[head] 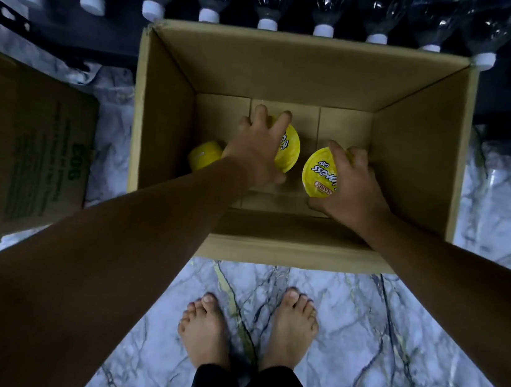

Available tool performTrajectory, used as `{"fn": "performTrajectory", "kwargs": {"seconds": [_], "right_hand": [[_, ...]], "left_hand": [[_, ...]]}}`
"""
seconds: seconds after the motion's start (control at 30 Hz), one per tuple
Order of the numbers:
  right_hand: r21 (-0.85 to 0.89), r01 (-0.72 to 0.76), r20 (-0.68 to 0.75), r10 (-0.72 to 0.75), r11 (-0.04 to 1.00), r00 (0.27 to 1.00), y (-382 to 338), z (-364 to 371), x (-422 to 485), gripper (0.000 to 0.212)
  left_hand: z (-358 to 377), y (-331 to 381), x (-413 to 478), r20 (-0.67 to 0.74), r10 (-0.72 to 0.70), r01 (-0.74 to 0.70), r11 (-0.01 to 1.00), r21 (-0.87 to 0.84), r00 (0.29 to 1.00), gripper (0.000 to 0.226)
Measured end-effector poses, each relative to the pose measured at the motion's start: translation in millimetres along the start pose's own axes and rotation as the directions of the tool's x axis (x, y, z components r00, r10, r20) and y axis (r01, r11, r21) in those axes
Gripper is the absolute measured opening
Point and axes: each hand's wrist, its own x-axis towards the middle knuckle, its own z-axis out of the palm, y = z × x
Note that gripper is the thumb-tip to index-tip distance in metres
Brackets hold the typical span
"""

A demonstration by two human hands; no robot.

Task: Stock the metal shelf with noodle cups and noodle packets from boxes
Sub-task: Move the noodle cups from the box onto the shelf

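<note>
An open cardboard box (413, 168) stands on the marble floor in front of me, seen from above. Both my hands are down inside it. My left hand (260, 148) is spread over a yellow-lidded noodle cup (289, 152), fingers wrapped around its rim. My right hand (352, 186) grips another yellow noodle cup (318, 175) from its right side, with the lid's print facing up. A third yellow cup (204, 155) lies at the box's left wall, partly hidden by my left forearm.
A row of capped water bottles (209, 15) lines the dark shelf behind the box. A second brown carton (26, 143) sits on the floor to the left. My bare feet (249, 325) stand on the marble floor just in front of the box.
</note>
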Motion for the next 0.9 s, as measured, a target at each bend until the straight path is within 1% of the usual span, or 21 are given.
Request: {"fn": "performTrajectory", "kwargs": {"seconds": [0.3, 0.4, 0.5, 0.63, 0.73, 0.83, 0.9], "right_hand": [[0.084, 0.013, 0.03, -0.015, 0.996, 0.999, 2.0, -0.9, 4.6, 0.117], [0.139, 0.0, 0.031, -0.004, 0.99, 1.0, -4.9, -14.8, -8.5, 0.115], [0.231, 0.012, -0.017, -0.008, 0.973, 1.0, -16.5, -45.2, -42.9, 0.113], [0.266, 0.027, -0.06, -0.012, 0.964, 0.998, -47.4, -102.9, -108.5, 0.11], [0.324, 0.032, -0.076, -0.008, 0.946, 0.997, -78.5, -157.1, -165.5, 0.107], [0.334, 0.069, -0.106, -0.035, 0.94, 0.994, -116.0, -222.2, -229.4, 0.11], [0.342, 0.11, -0.146, -0.063, 0.933, 0.987, -140.0, -262.7, -270.5, 0.112]], "left_hand": [[-0.3, 0.0, -5.5, -0.026, -0.056, 0.053, 0.991, -0.12, 0.998, 0.115], [-4.6, 8.3, -29.1, -0.108, -0.097, 0.078, 0.982, -0.172, 0.989, 0.11], [-22.5, 20.0, -67.2, -0.181, -0.1, 0.056, 0.972, -0.23, 0.978, 0.109], [-76.2, 42.2, -132.5, -0.21, -0.096, 0.028, 0.952, -0.306, 0.973, 0.11], [-133.1, 65.2, -190.1, -0.222, -0.071, -0.003, 0.949, -0.316, 0.973, 0.11], [-206.0, 89.2, -253.2, -0.256, 0.012, -0.092, 0.949, -0.302, 0.967, 0.109], [-253.9, 105.0, -293.3, -0.242, 0.06, -0.135, 0.942, -0.307, 0.968, 0.11]]}}
